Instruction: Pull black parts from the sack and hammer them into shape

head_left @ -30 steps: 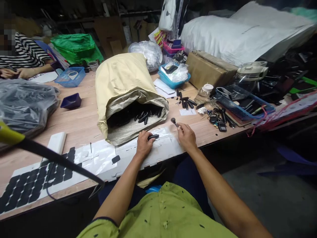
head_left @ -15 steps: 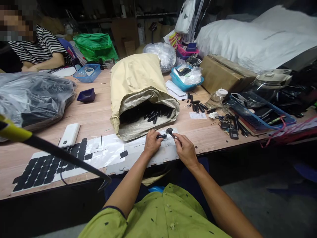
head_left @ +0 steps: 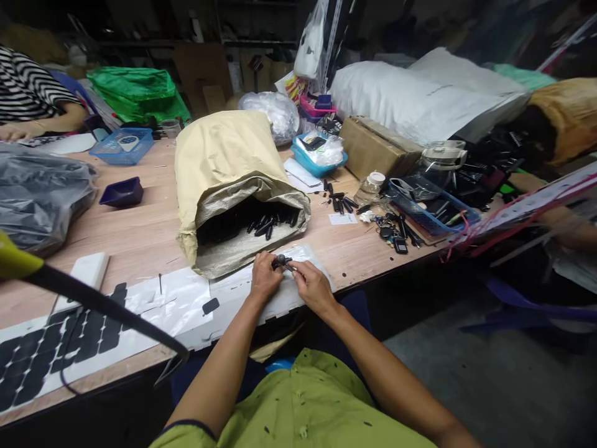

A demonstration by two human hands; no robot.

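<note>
Your left hand (head_left: pixel 265 275) is curled, with the fingers closed around a black piece (head_left: pixel 275 264), which is just in front of the bag and partly hidden. Your right hand (head_left: pixel 314 289) pinches the handle of a small tool (head_left: pixel 282 259), its round head close at the piece; whether they touch, I cannot tell. The step in hand seems to be working the tool on the piece, so the next move calls for a steady left grip. The beige bag (head_left: pixel 224 143) lies with its mouth towards you, many black pieces (head_left: pixel 265 225) inside. Behind it, the turquoise basket (head_left: pixel 321 169) contains clear plastic.
</note>
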